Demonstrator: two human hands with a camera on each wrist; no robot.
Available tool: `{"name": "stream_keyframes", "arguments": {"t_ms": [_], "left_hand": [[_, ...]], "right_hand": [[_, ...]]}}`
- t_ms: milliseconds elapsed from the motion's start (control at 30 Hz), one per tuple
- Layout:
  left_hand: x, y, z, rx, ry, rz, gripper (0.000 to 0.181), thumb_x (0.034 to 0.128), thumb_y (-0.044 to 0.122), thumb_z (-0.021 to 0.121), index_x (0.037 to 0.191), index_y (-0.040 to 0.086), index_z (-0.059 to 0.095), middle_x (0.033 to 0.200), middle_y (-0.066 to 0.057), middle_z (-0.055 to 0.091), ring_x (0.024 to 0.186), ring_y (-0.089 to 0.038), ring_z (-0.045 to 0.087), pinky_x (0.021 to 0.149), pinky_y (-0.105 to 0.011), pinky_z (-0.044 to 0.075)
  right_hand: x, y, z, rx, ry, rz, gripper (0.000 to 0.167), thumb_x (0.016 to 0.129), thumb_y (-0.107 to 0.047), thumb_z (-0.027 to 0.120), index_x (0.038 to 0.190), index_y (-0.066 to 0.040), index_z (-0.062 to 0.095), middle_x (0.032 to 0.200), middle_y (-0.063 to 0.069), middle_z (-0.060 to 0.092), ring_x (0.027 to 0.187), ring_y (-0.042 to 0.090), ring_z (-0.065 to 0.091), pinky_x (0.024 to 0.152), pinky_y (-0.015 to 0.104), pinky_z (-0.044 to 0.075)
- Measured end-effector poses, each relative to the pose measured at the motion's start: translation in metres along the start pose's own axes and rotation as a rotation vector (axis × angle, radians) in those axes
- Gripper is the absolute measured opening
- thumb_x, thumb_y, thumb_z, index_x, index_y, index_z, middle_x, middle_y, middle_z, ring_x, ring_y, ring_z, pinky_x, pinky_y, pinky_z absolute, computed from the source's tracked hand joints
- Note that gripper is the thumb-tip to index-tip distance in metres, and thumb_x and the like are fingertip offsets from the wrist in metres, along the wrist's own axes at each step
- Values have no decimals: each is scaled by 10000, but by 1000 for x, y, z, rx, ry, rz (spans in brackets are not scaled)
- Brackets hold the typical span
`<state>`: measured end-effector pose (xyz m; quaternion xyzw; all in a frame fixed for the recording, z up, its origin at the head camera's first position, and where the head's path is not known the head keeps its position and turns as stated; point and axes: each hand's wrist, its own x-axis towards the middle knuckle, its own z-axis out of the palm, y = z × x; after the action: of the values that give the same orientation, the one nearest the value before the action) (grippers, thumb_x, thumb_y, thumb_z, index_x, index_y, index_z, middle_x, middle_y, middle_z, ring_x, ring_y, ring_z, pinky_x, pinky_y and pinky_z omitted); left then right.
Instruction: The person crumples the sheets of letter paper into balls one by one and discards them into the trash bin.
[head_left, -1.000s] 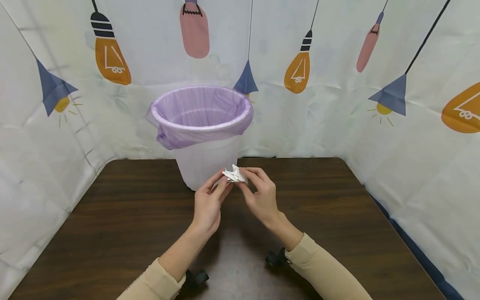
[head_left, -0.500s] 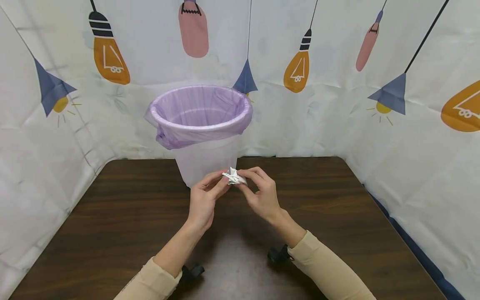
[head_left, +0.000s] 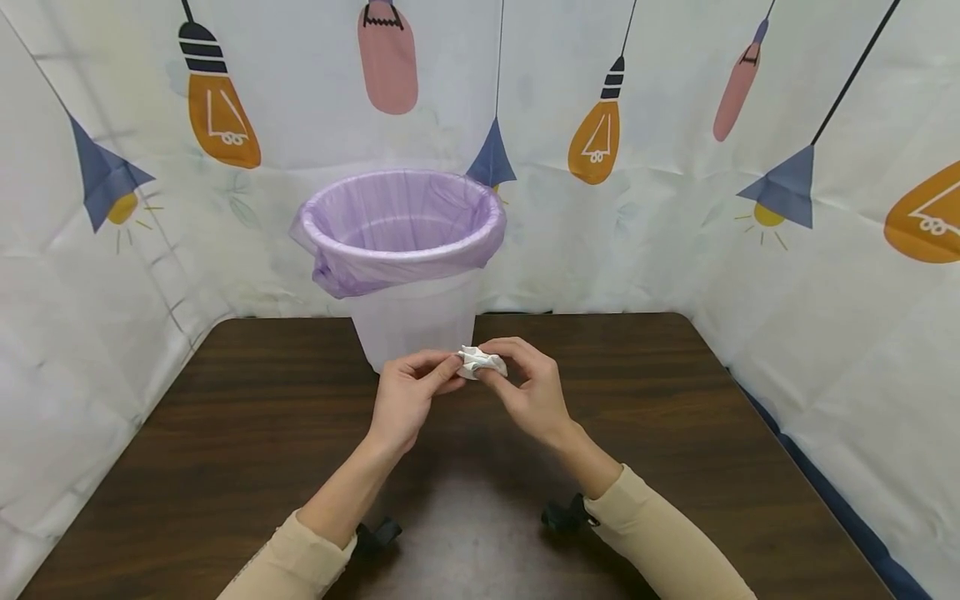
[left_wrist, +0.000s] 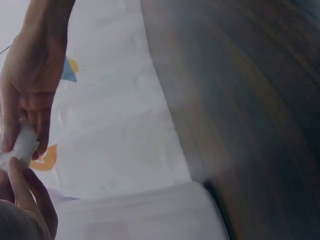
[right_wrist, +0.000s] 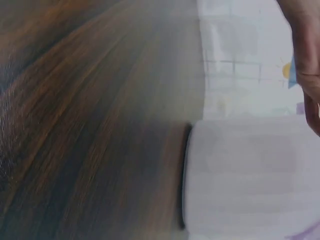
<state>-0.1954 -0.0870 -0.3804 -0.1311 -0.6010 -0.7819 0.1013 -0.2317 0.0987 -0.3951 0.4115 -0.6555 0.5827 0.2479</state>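
A small crumpled piece of white paper [head_left: 483, 362] is held between both hands above the table, in front of the bin. My left hand [head_left: 405, 400] pinches its left end between thumb and fingers. On its other side my right hand [head_left: 534, 396] grips it with thumb and fingertips. In the left wrist view the white wad [left_wrist: 22, 145] shows between the two hands, partly covered by fingers. Only part of a hand [right_wrist: 310, 65] appears at the right edge of the right wrist view, and the paper is not visible there.
A white bin [head_left: 412, 321] with a purple liner bag [head_left: 405, 271] folded over its rim stands at the back of the dark wooden table [head_left: 225, 433]. Behind it hangs a white curtain [head_left: 300, 100] printed with lamps and bulbs. Black straps [head_left: 378, 533] sit at the wrists.
The paper has shifted slightly right and down and looks more compact, its upright point folded down. The left hand's fingers have moved closer together. The bin has stayed put.
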Motion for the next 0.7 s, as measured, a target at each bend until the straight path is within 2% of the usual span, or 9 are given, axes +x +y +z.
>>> {"name": "stream_keyframes", "arguments": {"t_ms": [233, 367, 500, 700], "left_hand": [[2, -2, -4, 80, -32, 51, 126, 937, -27, 726, 997, -138, 723, 1149, -136, 717, 1020, -238, 691, 799, -344, 603], [4, -3, -7, 126, -39, 50, 148, 940, 20, 742, 1033, -92, 710, 1015, -100, 736, 980, -215, 662, 819, -303, 572], [7, -4, -8, 101, -71, 15, 192, 955, 31, 730, 1098, -82, 670, 906, -41, 715, 904, -180, 644, 816, -292, 535], [11, -7, -10, 46, -87, -74, 39, 949, 0, 720, 986, 13, 715, 834, -10, 706, 831, -156, 623, 765, -278, 495]], "right_hand": [[-1, -5, 0, 49, 0, 49, 329, 813, 169, 782, 1109, 48, 704, 1095, 171, 687, 934, 251, 689, 801, 332, 592], [-4, -5, 2, 63, -1, 75, 324, 809, 186, 773, 1097, 53, 707, 1067, 184, 684, 907, 227, 684, 763, 282, 586], [-5, -5, 2, 103, 1, 111, 295, 818, 192, 758, 1079, 64, 710, 1027, 196, 672, 874, 220, 677, 728, 266, 578], [-7, -5, 1, 137, -10, 158, 267, 820, 205, 748, 1041, 59, 716, 967, 175, 661, 803, 192, 646, 654, 240, 549]]}}
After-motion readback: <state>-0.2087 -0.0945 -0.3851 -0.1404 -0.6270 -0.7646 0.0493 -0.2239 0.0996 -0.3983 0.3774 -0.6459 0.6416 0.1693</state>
